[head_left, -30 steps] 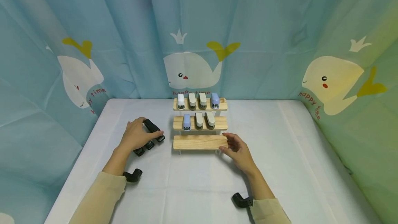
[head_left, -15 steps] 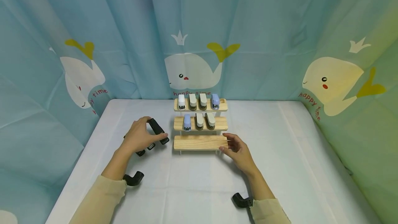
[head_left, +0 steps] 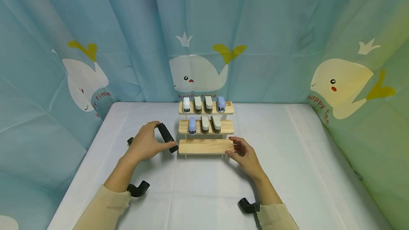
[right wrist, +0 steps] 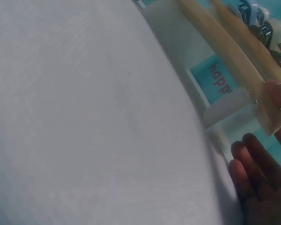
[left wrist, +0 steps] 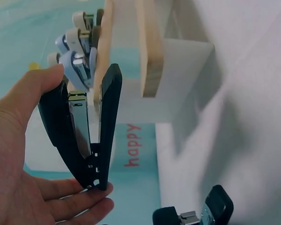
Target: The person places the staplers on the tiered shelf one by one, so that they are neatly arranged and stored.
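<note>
My left hand [head_left: 146,143] holds a black stapler [head_left: 167,137] between thumb and fingers, just left of the lowest board [head_left: 204,146] of a three-step wooden shelf. In the left wrist view the stapler's arm and base [left wrist: 110,93] spread apart in a V, the thumb at one end and fingers at the hinge end. My right hand [head_left: 245,157] grips the right end of that lowest board, thumb in front. Small staplers stand on the upper steps: white, grey and blue [head_left: 221,104] on top, blue [head_left: 192,126] and grey [head_left: 216,123] on the middle one.
Another black stapler [left wrist: 218,206] lies on the white table below my left hand, mostly hidden by it in the head view. A small black end [head_left: 130,140] shows left of that hand. Curtains with whale prints [head_left: 198,74] hang around the table.
My left hand has carried the black stapler right, up to the shelf's left end, away from the other black staplers, which my hand now largely covers. The right hand has stayed put.
</note>
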A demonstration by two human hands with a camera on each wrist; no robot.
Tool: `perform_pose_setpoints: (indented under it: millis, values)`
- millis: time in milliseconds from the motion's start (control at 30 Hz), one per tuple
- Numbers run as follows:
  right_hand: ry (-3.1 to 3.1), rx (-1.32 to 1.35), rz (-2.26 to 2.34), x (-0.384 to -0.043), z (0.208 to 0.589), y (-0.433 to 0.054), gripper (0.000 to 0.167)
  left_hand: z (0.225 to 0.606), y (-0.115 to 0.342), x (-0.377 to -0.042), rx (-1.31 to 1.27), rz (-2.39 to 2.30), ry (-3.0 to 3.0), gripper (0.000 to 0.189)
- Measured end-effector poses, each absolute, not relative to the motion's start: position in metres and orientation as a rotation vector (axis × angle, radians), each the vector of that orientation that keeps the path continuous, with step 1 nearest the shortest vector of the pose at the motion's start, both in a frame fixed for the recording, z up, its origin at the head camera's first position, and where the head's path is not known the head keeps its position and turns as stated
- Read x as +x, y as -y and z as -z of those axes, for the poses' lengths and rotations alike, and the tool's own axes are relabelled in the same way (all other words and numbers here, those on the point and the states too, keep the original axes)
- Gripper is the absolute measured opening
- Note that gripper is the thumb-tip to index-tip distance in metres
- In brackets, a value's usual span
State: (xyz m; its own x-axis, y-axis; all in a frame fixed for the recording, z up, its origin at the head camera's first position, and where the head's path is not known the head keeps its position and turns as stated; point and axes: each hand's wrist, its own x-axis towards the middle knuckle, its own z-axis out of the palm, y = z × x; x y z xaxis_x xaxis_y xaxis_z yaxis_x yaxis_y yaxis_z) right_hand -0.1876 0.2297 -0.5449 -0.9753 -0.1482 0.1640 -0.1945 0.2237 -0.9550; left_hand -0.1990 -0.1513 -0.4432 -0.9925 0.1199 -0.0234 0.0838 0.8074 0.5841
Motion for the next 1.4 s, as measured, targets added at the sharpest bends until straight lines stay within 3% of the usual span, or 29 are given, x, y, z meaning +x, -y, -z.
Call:
perform_pose_setpoints:
  millis: [967,1400]
  values:
    - [2.435,0.324,-1.909,-0.188,0.544,-0.230,0.057,0.438,0.117,-0.172,0.269,-0.892,-2.919,0.119]
    - [2.431,0.326,-1.909,-0.188,0.543,-0.229,0.057,0.437,0.100,-0.165,0.329,-0.893,-2.913,0.113]
